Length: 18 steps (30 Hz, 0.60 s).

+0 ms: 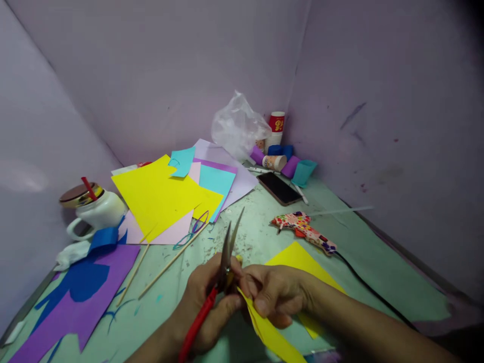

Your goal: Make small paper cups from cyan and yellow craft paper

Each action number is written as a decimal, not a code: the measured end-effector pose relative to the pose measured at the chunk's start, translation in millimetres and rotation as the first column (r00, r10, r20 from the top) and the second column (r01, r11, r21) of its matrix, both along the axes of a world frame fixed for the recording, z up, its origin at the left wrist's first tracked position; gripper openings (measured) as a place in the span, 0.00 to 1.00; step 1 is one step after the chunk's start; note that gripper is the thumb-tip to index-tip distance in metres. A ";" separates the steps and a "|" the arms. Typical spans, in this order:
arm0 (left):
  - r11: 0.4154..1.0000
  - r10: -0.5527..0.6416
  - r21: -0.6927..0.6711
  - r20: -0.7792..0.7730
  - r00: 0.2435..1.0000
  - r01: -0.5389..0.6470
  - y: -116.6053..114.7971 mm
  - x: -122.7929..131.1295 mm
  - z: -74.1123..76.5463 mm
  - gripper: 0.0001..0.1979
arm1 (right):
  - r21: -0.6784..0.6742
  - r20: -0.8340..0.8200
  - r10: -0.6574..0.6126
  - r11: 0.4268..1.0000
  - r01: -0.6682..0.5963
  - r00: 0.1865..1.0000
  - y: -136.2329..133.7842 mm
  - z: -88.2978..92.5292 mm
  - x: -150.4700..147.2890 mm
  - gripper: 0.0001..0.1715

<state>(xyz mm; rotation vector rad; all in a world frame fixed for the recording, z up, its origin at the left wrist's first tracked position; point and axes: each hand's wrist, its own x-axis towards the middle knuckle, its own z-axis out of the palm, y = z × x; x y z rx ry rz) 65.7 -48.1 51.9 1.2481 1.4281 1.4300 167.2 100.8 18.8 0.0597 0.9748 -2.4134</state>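
While my left hand (199,288) curls around red-handled scissors (226,252) at lower centre, blades up and parted, my right hand (278,290) bends inward, fingers pinching a folded yellow strip (265,330). Beyond, I see open tabletop (247,229) between the yellow sheet (159,196) centre-left and glue gun (302,229) right; walls (181,75) bound the far edge.

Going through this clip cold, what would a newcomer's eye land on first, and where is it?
Probably the red-handled scissors at bottom center, in the left hand with the blades slightly parted and pointing away, beside the right hand pinching a yellow strip. Next, the big yellow sheet lying on other colored sheets left of center, then the flower-patterned glue gun on the table's right side.
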 end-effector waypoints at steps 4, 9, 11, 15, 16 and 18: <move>0.960 0.275 0.059 -0.040 0.961 -0.273 -0.4 -4.9 -1.0 0.08 | 0.145 -0.042 -0.236 0.960 0.240 0.971 11.5 7.9 4.1 0.30; 0.882 0.470 0.111 -0.139 0.872 -0.458 0.5 -7.7 2.3 0.10 | 0.390 -0.399 -0.445 0.709 0.588 0.802 24.4 16.5 12.7 0.38; 0.878 0.478 0.095 -0.203 0.854 -0.469 1.1 -5.9 0.6 0.10 | 0.526 -0.437 -0.443 0.580 0.622 0.783 20.3 21.2 11.8 0.33; 0.870 0.488 0.081 -0.273 0.829 -0.486 1.8 -1.7 -5.3 0.09 | 0.632 -0.319 -0.545 0.488 0.602 0.776 4.3 25.0 4.4 0.15; 0.869 0.491 0.077 -0.268 0.829 -0.490 2.1 -0.7 -6.2 0.10 | 0.607 -0.285 -0.571 0.514 0.606 0.770 1.4 23.8 2.8 0.15; 0.863 0.502 0.068 -0.242 0.831 -0.501 3.5 1.8 -6.5 0.10 | 0.546 -0.238 -0.606 0.563 0.620 0.759 -1.5 19.7 1.1 0.17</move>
